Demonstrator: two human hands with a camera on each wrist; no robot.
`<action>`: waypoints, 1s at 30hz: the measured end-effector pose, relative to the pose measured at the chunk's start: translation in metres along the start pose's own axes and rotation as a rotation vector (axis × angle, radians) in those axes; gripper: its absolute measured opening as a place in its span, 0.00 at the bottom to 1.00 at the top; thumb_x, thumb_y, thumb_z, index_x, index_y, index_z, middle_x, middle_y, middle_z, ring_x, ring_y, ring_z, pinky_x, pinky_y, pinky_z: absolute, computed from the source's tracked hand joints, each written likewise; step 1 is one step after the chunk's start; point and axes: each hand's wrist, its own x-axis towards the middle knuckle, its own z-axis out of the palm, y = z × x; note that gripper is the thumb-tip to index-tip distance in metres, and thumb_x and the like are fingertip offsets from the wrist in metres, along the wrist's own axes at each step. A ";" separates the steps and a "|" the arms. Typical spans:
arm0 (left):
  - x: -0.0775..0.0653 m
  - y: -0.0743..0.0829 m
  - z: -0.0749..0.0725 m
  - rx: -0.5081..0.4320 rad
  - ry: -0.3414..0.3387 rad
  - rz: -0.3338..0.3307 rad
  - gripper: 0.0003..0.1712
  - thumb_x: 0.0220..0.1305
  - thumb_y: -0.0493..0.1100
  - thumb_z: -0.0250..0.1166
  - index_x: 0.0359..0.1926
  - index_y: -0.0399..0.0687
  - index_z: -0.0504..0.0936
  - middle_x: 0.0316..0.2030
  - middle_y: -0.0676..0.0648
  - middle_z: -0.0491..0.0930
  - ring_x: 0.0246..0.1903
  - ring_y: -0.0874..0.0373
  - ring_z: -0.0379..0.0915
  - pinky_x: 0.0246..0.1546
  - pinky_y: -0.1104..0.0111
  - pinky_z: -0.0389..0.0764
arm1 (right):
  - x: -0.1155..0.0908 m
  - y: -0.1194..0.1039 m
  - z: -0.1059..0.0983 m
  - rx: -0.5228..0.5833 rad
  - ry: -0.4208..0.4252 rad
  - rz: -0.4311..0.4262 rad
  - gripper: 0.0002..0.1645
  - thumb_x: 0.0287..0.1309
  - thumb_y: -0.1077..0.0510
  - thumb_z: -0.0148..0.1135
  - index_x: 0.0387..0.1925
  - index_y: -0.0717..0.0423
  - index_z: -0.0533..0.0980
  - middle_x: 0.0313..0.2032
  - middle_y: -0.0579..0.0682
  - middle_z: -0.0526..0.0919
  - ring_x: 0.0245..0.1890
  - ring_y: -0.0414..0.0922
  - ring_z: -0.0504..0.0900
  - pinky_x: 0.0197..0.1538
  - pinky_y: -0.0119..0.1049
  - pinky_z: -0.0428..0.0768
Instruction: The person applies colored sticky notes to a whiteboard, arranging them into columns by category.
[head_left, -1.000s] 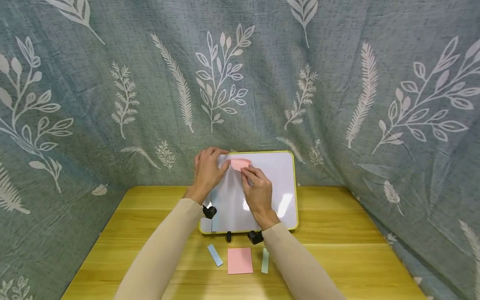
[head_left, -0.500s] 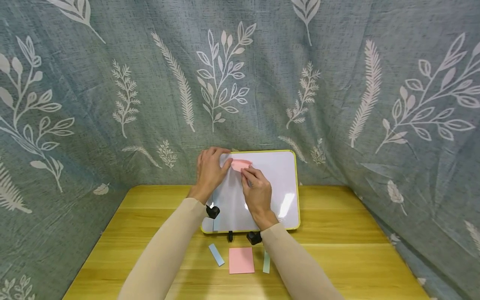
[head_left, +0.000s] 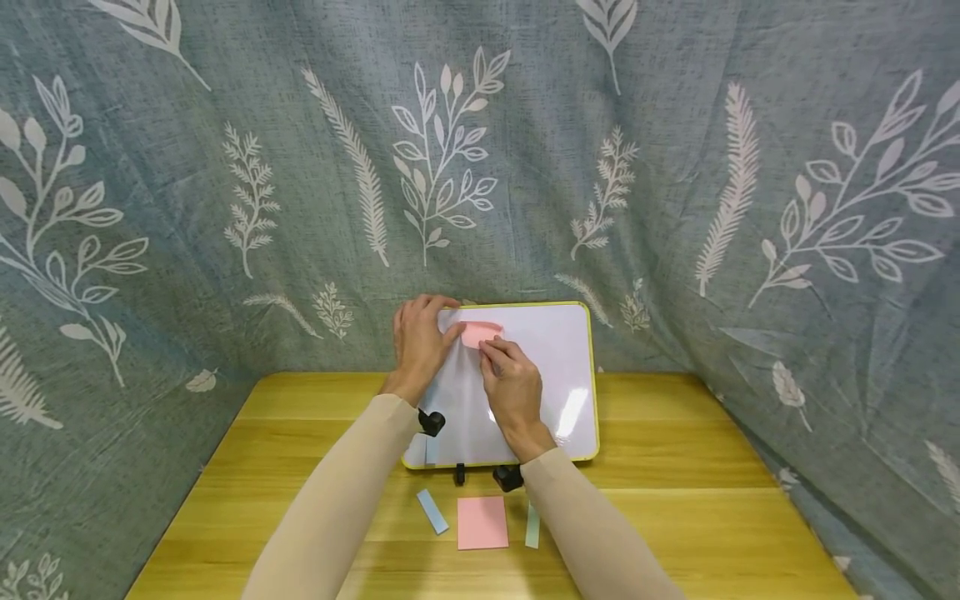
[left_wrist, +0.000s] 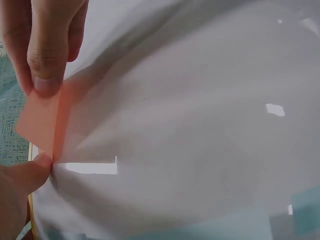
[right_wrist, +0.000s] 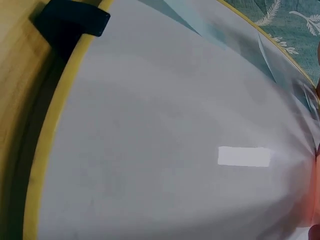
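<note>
A pink sticky note (head_left: 478, 334) lies near the top left of a yellow-framed whiteboard (head_left: 551, 358), its upper strip bent along a crease. My right hand (head_left: 516, 387) pinches its lower edge between thumb and fingertips. My left hand (head_left: 420, 337) grips the board's upper left corner, fingers over the edge. In the left wrist view the left thumb (left_wrist: 27, 175) touches one corner of the note (left_wrist: 40, 120), and the right hand's fingers (left_wrist: 47, 60) hold its other end. Only a sliver of the note (right_wrist: 311, 195) shows in the right wrist view.
The board leans on the wooden table (head_left: 660, 467), with a black clip (head_left: 460, 474) at its lower edge. In front lie a pink sticky-note pad (head_left: 482, 523), a blue strip (head_left: 432, 512) and a green strip (head_left: 532, 527) partly behind the right sleeve. A leaf-patterned curtain (head_left: 525, 183) hangs behind.
My right hand has shifted slightly down and left with the note's lower edge, and more of the note's face shows. The left hand keeps its place at the board's corner.
</note>
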 end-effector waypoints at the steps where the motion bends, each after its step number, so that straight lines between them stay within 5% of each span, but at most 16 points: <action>1: 0.000 0.001 0.000 -0.002 0.002 -0.009 0.19 0.73 0.47 0.85 0.61 0.54 0.95 0.62 0.41 0.90 0.64 0.37 0.82 0.84 0.40 0.68 | 0.000 0.000 0.000 -0.008 -0.010 -0.007 0.09 0.68 0.68 0.83 0.48 0.62 0.96 0.47 0.57 0.98 0.50 0.56 0.99 0.55 0.49 0.96; 9: 0.002 0.000 0.002 0.001 0.032 -0.059 0.19 0.72 0.48 0.85 0.61 0.55 0.97 0.60 0.43 0.92 0.63 0.39 0.82 0.83 0.44 0.70 | 0.001 0.003 0.000 -0.099 -0.140 -0.104 0.12 0.73 0.60 0.80 0.53 0.62 0.95 0.52 0.58 0.98 0.55 0.60 0.95 0.61 0.55 0.93; 20: 0.003 0.006 0.003 -0.005 0.021 -0.061 0.19 0.72 0.48 0.85 0.61 0.55 0.97 0.60 0.42 0.91 0.64 0.39 0.82 0.81 0.44 0.71 | 0.010 0.009 -0.006 -0.206 -0.407 -0.302 0.38 0.80 0.51 0.73 0.79 0.69 0.78 0.79 0.65 0.82 0.82 0.63 0.80 0.86 0.56 0.77; 30: 0.004 0.004 0.006 -0.004 0.025 -0.076 0.20 0.70 0.48 0.86 0.61 0.54 0.97 0.59 0.41 0.91 0.61 0.38 0.81 0.75 0.45 0.76 | 0.004 0.006 -0.005 -0.340 -0.659 -0.232 0.52 0.89 0.42 0.62 0.92 0.68 0.55 0.93 0.64 0.57 0.94 0.61 0.59 0.93 0.58 0.63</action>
